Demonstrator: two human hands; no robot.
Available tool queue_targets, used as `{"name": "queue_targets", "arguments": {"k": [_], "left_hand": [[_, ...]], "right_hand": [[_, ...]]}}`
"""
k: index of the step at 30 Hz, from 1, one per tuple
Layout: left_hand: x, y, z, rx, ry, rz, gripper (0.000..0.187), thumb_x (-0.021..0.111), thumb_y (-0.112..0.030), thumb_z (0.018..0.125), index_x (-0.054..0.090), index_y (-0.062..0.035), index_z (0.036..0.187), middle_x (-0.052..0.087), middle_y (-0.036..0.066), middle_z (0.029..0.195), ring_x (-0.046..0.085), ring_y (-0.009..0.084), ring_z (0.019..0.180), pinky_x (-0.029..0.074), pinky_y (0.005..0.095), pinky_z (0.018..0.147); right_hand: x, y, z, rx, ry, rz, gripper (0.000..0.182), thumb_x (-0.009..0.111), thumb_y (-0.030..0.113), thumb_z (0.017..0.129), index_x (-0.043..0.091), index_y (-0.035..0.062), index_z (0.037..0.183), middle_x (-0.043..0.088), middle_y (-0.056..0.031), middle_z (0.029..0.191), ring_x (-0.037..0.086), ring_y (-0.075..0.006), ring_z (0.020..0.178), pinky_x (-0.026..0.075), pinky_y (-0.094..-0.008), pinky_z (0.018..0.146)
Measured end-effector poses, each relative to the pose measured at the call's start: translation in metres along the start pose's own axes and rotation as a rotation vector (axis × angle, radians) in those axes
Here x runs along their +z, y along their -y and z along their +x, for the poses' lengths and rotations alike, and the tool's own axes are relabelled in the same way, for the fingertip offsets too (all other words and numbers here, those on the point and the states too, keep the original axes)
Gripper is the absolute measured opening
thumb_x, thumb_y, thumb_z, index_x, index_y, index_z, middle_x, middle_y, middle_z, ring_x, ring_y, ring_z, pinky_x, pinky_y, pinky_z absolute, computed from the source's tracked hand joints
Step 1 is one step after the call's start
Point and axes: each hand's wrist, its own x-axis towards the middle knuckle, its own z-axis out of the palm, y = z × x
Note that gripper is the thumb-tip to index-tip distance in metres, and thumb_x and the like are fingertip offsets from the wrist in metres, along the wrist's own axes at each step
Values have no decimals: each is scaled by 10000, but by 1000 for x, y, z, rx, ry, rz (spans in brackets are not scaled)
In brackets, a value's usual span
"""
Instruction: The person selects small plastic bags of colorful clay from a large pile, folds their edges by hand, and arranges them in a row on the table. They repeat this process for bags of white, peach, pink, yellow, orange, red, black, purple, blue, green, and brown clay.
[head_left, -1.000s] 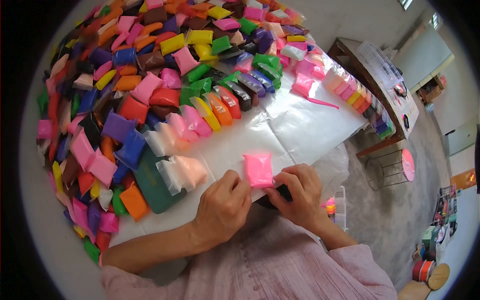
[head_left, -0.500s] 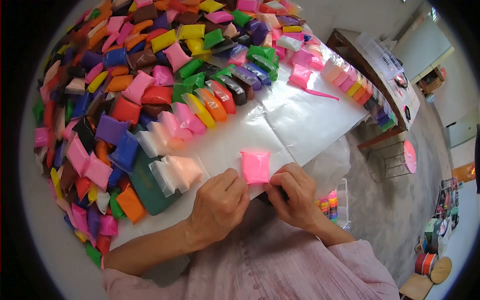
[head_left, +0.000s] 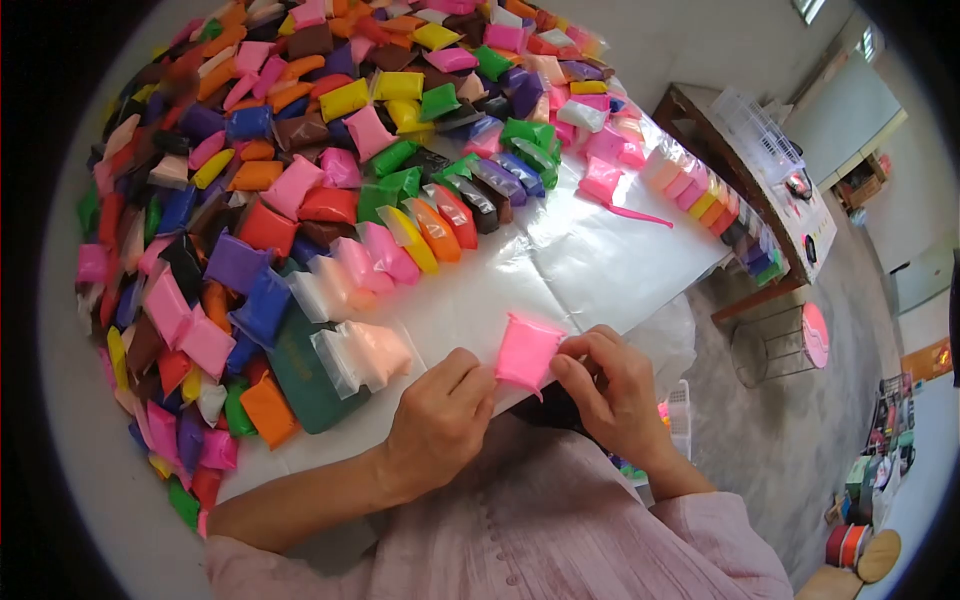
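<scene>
Lifted off the sheet (head_left: pixel 600 260) vs 0.5 s ago: pink packet (head_left: pixel 526 351), now tilted (near table edge). Left hand (head_left: pixel 440 420) & right hand (head_left: pixel 612 385) both pinch it, L/R sides.

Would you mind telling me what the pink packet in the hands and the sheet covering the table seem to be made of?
The pink packet looks like soft clay sealed in clear glossy plastic film: its crimped edges shine and it bulges like a pillow. The sheet appears to be thin translucent plastic, judging by its creases and glare.
</scene>
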Motion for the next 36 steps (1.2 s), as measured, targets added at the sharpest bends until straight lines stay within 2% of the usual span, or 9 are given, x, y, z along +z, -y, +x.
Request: {"name": "queue_targets", "arguments": {"k": [1,4,7,10,15,20,21,31,36], "left_hand": [[-1,-1,0,28,-30,2,128,641,32,795,565,7,895,521,141,829,583,309,728,487,392,642],[-5,-4,-1,89,-100,-12,148,647,26,813,578,20,943,543,141,863,589,301,746,498,379,661],[-7,-2,-2,99,-126,-49,153,658,2,827,579,24,955,551,140,872,591,297,752,499,372,656],[-4,-2,-1,58,-121,-34,129,660,-30,841,584,19,933,545,131,832,590,292,724,490,386,622],[-3,2,-10,4,34,141,124,686,-75,841,601,-21,770,539,104,718,580,261,626,462,369,553],[7,4,-20,418,128,182,205,681,-170,823,599,-63,668,532,69,661,590,220,602,472,345,540],[9,7,-21,510,173,189,223,662,-190,832,602,-63,659,533,67,658,590,214,596,469,343,526],[9,8,-22,549,255,255,146,630,-177,801,650,-77,696,543,64,684,592,200,612,463,310,546],[9,7,-23,566,269,278,161,630,-181,804,655,-68,692,542,62,681,586,202,608,457,314,536]], "right_hand": [[1,-9,-1,33,50,102,206,683,131,900,646,-6,1048,640,-103,878,565,-122,609,432,-276,533],[1,6,1,371,99,714,464,702,106,874,554,-18,1295,669,-109,1079,573,-91,700,435,-248,556],[-7,-1,14,363,403,1090,660,711,70,844,421,-28,1428,631,-112,1228,576,-81,797,450,-230,590],[-8,-5,35,376,555,1127,657,721,46,814,453,-11,1411,634,-107,1219,607,-106,871,498,-239,665],[4,7,58,7,354,637,636,724,16,818,465,3,1399,640,-96,1196,623,-126,965,526,-252,798],[37,34,69,-314,423,138,655,736,4,785,485,34,1390,610,-124,1244,637,-136,941,532,-262,722],[46,37,70,-319,468,90,675,743,13,761,486,39,1384,583,-132,1246,634,-159,803,525,-281,645],[63,22,75,-282,587,143,651,742,-8,727,525,48,1338,564,-107,1160,632,-151,751,529,-275,638],[67,22,81,-396,528,111,580,733,6,748,551,38,1298,567,-111,1131,634,-167,752,526,-277,641]]}}
